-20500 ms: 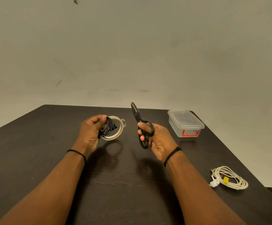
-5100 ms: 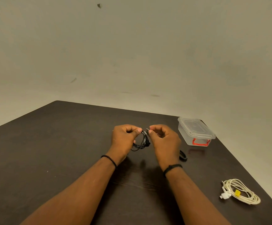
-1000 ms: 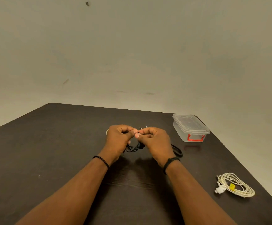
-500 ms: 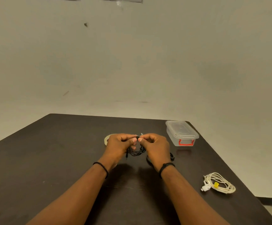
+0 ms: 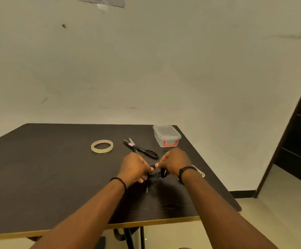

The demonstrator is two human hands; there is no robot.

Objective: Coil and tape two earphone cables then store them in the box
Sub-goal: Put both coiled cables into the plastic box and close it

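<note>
My left hand [image 5: 133,166] and my right hand [image 5: 175,161] both grip the coiled black earphone cable [image 5: 155,175] just above the dark table [image 5: 47,177]. Its plug hangs down below my left hand. The white earphone coil [image 5: 199,171] lies behind my right wrist, mostly hidden. A clear plastic box [image 5: 166,135] with a red latch stands shut at the table's far right corner. A roll of clear tape [image 5: 102,146] lies flat left of the black scissors [image 5: 140,148].
The table's near edge has a light trim, with its legs below. A plain wall rises behind the table. A dark doorway [image 5: 300,141] opens at the right, over a tiled floor.
My view has pulled back and my hands have come nearer to me and rightward with the black cable. The tape roll and scissors now show beyond them; my right wrist covers the white coil.
</note>
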